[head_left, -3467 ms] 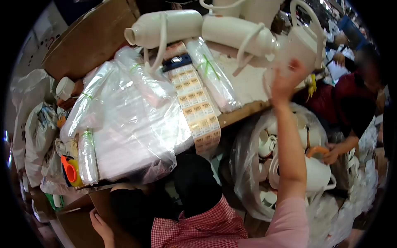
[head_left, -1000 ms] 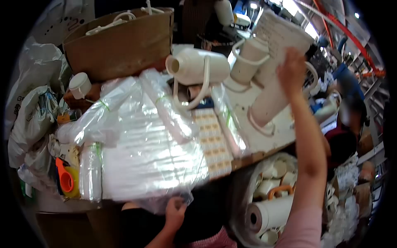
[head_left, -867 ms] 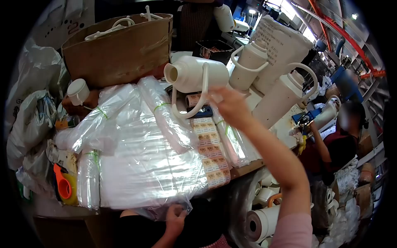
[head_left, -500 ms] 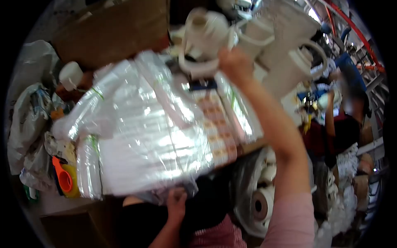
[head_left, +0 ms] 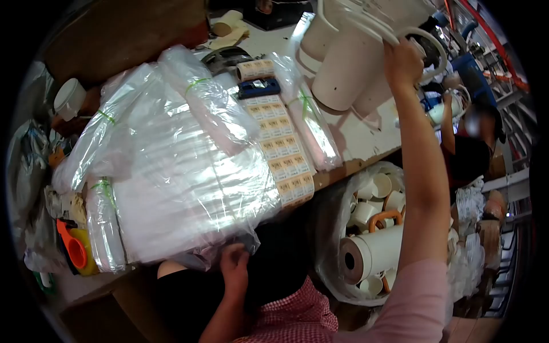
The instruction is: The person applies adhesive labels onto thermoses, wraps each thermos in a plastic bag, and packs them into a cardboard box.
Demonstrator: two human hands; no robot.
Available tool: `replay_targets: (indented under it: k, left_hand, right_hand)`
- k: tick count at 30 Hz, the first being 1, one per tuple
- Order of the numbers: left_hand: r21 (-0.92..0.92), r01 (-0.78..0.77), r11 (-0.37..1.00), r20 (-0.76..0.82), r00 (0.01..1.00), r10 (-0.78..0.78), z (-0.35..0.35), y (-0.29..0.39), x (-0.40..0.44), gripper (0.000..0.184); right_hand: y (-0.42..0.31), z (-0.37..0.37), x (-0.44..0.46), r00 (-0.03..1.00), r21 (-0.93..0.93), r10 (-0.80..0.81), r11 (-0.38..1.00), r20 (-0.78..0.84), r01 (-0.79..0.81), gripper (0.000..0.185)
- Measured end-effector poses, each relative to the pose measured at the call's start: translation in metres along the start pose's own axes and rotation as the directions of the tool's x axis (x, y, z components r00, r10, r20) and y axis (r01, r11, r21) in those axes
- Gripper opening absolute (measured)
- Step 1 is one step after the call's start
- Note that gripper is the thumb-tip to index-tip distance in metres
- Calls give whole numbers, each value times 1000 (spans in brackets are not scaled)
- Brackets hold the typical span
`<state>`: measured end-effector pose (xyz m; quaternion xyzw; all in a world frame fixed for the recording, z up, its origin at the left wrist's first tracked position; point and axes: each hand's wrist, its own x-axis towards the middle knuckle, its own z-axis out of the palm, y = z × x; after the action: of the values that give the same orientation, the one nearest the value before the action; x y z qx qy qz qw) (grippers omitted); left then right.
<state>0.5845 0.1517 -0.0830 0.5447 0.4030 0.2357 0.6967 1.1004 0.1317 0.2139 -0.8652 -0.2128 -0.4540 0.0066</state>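
Jug [head_left: 343, 68], white, base end down — at the right hand [head_left: 404, 62], fingers wrapped round its handle, body hanging left of and below that grip. Whether its base touches the table cannot be told.

Table [head_left: 374, 146], pale top, wooden edge; beneath the grip.

Plastic sheets [head_left: 171, 206], clear, broad layered stack; well left of the grip and nearer the person.

Carton [head_left: 120, 40], brown; far left of the grip, beyond the sheets.

Clear bag [head_left: 330, 246], beside the table's near edge, below the grip; filled with white ware.

Second jug [head_left: 369, 94], white, upright; just behind the grip.

Flask [head_left: 380, 254], white, orange handle, lying in the bag.

Bundle [head_left: 311, 126], rolled plastic, green tie; left of and below the grip.

Label strip [head_left: 280, 148], printed, alongside the bundle, between it and the sheets.

Left hand [head_left: 233, 266], fingers curled at the sheets' near edge — whether they pinch the film cannot be told.

Mugs [head_left: 380, 186], white, in the bag below the grip.
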Motion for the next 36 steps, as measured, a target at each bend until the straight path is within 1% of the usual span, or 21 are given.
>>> replay_targets:
  k: [4, 5, 7, 8, 10, 11, 13, 14, 15, 17, 18, 20, 21, 24, 26, 27, 29, 30, 33, 35, 36]
  left_hand:
    - [-26, 42, 999, 9, 999, -42, -4, -1, -1, 24]
    - [-23, 32, 999, 16, 999, -32, -5, -3, 2, 24]
    - [-62, 11, 998, 38, 999, -8, -8, -10, 3, 24]
    - [-50, 7, 999, 52, 999, -4, -9, -6, 3, 24]
    - [41, 38, 998, 10, 999, -39, -9, 6, 3, 23]
    - [58, 47, 997, 36, 998, -49, -10, 1, 6, 23]
    - [63, 36, 997, -10, 999, -35, -20, -21, 12, 22]
    - [52, 109, 993, 19, 994, -110, -21, -7, 8, 21]
    - [52, 188, 981, 41, 981, -190, -22, 6, 2, 19]
    - [10, 173, 985, 41, 984, -173, -25, -4, -3, 19]
    - [10, 172, 985, 66, 983, -172, -30, -9, -4, 19]
    - [20, 213, 977, 77, 974, -214, -36, -10, -6, 19]
    - [33, 269, 962, 73, 960, -271, -37, -9, -7, 19]
    - [53, 237, 970, 143, 960, -242, -47, -5, -8, 18]
    - [57, 212, 976, 130, 967, -218, -45, 4, -13, 16]
    - [56, 191, 980, 129, 972, -197, -45, 4, -14, 16]
    - [90, 111, 990, 174, 977, -125, -51, 6, -13, 17]
    - [116, 43, 992, 191, 980, -65, -47, 12, -18, 16]
    - [220, -87, 972, 252, 967, 29, -29, 40, -40, 15]
    - [193, -130, 973, 294, 953, 70, -21, 50, -53, 16]
    - [149, -116, 982, 302, 951, 67, -17, 55, -59, 16]
  right_hand:
    - [2, 3, -45, 984, 203, 95, 971, 153, -126, 42]
    - [4, 3, -56, 984, 201, 105, 970, 146, -134, 42]
    - [2, -7, -81, 997, 391, 0, 920, -71, 28, 57]
    - [3, -22, -94, 997, 384, 16, 923, -69, 11, 57]
    - [4, -56, -128, 998, 645, -69, 762, -7, 57, 69]
    - [6, -69, -146, 999, 629, -50, 776, 10, 33, 69]
    - [27, -98, -196, 996, 713, -30, 700, 78, -35, 69]
    - [49, -102, -220, 995, 674, -79, 738, 65, 14, 68]
    - [71, -111, -246, 991, 639, -52, 768, 127, -41, 65]
    - [130, -122, -294, 966, 482, 95, 853, 240, -203, 63]
    - [163, -127, -318, 961, 395, 169, 885, 220, -247, 56]
    - [220, -148, -364, 893, 354, 368, 824, 259, -442, 49]
    - [236, -170, -377, 875, 220, 393, 861, 283, -458, 43]
    - [265, -211, -430, 858, 91, 436, 876, 270, -474, 38]
    - [269, -223, -449, 772, 121, 589, 771, 241, -626, 39]
    - [269, -222, -455, 770, 137, 594, 764, 231, -630, 39]
    - [262, -216, -462, 743, 313, 551, 679, 380, -664, 38]
    - [257, -205, -459, 771, 341, 485, 703, 411, -624, 44]
    - [214, -164, -424, 792, 516, 472, 601, 387, -611, 57]
    - [209, -94, -412, 667, 394, 612, 539, 425, -745, 76]
    - [206, -71, -396, 484, 305, 721, 377, 497, -875, 79]
